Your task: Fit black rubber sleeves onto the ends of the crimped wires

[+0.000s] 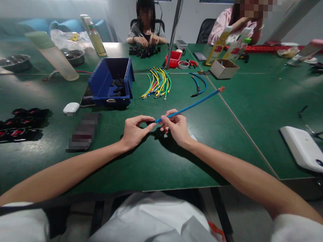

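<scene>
A blue cable (194, 105) with bare copper at its far right end is held above the table between my hands. My left hand (136, 130) pinches a small black sleeve (151, 123) at the cable's near end. Just beside it, my right hand (176, 127) grips the blue cable between thumb and fingers. Beyond my hands lie a bundle of yellow-green wires (159, 82) with end lugs and, to its right, a pair of short blue cables (202, 83) with black ends. A blue bin (109, 97) at left holds several small black pieces.
On the left are a phone (83, 132), a white earbud case (71, 108) and black packets (18, 123). A white device (303, 149) lies at right. Bottles (219, 47), a cardboard box (224, 69) and a red bin (173, 59) stand farther back. Two people sit opposite; a metal pole (174, 33) rises mid-table.
</scene>
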`<state>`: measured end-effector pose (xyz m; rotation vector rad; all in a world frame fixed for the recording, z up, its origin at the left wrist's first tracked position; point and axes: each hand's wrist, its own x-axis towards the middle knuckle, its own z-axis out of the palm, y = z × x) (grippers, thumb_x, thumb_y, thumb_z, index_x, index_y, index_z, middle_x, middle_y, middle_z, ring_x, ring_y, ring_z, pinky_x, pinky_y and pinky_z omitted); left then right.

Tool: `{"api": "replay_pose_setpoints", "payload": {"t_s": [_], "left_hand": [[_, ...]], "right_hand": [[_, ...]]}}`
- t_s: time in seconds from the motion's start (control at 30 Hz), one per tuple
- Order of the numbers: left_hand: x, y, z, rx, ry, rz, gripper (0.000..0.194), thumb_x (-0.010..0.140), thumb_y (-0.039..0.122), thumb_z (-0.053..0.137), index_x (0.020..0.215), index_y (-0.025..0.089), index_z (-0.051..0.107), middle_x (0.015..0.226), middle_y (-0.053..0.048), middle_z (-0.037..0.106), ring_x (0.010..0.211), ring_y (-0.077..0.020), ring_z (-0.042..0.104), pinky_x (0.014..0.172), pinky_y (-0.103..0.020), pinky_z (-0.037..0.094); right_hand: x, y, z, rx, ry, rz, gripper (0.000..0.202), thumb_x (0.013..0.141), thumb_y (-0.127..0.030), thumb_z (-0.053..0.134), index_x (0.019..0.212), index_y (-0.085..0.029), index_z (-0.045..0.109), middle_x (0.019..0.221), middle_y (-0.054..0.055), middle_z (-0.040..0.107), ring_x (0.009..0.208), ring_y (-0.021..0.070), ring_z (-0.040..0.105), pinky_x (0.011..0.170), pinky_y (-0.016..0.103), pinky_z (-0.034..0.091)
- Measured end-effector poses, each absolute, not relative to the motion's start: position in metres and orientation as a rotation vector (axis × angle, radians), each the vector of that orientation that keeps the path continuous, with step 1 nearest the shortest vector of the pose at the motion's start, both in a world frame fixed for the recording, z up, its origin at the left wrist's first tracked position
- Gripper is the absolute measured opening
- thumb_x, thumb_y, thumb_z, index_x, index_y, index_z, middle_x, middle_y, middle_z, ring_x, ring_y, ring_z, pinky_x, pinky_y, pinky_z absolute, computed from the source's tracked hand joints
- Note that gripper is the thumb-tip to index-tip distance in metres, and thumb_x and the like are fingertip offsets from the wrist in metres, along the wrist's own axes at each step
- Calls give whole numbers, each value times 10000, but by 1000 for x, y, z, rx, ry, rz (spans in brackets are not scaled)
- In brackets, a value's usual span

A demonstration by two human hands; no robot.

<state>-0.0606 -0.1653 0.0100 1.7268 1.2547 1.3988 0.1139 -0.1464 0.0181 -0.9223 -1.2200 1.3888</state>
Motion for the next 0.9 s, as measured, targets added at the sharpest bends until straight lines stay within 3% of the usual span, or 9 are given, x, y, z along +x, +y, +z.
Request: {"api": "replay_pose_setpoints", "payload": {"t_s": [0.37,0.9], "left_hand": [[-63,-171,16,1993,1274,1345,169,817,296,714,949,196,745,909,-50,760,808,-184,705,805,-314,557],[-60,-166,12,1799,1200,1338,256,781,281,735,1007,163,715,970,-79,734,879,-191,693,869,-331,562]], "right_hand": [[113,-145,19,-934,-1156,1447,448,690,-528,794,814,-208,507,633,-10,691,460,124,628,365,183,431],[115,-143,14,-876,-1118,1467,413,709,-479,801,826,-199,522,644,-20,694,484,118,640,387,174,438]]}}
